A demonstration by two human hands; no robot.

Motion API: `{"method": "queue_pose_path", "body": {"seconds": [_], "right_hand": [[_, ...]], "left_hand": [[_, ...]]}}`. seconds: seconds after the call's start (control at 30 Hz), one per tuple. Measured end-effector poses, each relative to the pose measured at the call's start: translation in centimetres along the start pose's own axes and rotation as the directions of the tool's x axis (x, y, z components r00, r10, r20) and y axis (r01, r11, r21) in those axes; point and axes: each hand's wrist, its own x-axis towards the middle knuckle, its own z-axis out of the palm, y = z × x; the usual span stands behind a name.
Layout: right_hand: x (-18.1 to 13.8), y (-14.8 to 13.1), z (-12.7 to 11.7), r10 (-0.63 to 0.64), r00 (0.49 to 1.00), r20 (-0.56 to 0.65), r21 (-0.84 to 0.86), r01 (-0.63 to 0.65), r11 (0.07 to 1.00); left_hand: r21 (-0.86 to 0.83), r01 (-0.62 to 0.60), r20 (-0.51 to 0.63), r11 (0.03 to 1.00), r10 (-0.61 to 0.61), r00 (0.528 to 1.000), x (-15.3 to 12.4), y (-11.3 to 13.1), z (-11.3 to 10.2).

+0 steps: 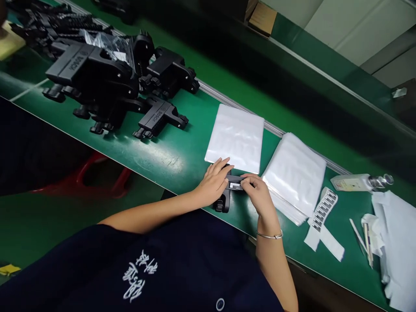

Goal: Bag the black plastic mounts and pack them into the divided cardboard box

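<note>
A black plastic bracket [225, 201] lies at the near edge of the green table, a knob at its lower end. My left hand [212, 184] holds it from the left, with long fingers laid over its top and the thumb near a recess. In that recess sits a small white-and-black label [235, 186]. My right hand [258, 193] grips the bracket's right end, thumb at the label and fingers behind the far edge. The undersides of both hands are hidden. Just beyond them lies a stack of clear plastic bags [238, 134].
Several similar black brackets [159, 115] crowd the table's left side. To the right are another bag stack [297, 173], a label strip [325, 208], a pump bottle [354, 182], thin sticks [368, 245] and white sheeting [401, 247]. A red stool [81, 177] stands below left.
</note>
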Motion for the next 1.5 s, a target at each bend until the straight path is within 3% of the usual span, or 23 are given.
{"method": "queue_pose_path", "body": {"seconds": [0.43, 1.4, 1.5], "right_hand": [[0.1, -0.8, -0.1, 0.062, 0.998, 0.027, -0.023, -0.062, 0.998], [-0.1, -1.0, 0.0, 0.035, 0.999, 0.015, -0.082, -0.034, 0.996], [-0.3, -1.3, 0.3, 0.011, 1.000, 0.000, -0.134, -0.011, 0.991]], "left_hand": [[-0.027, 0.008, 0.014, 1.000, -0.008, 1.000, 0.1, 0.2, -0.2], [-0.045, 0.016, 0.011, 0.999, -0.015, 1.000, 0.1, 0.3, -0.2], [-0.009, -0.052, -0.065, 0.999, 0.051, 0.997, -0.2, -0.2, -0.3]]}}
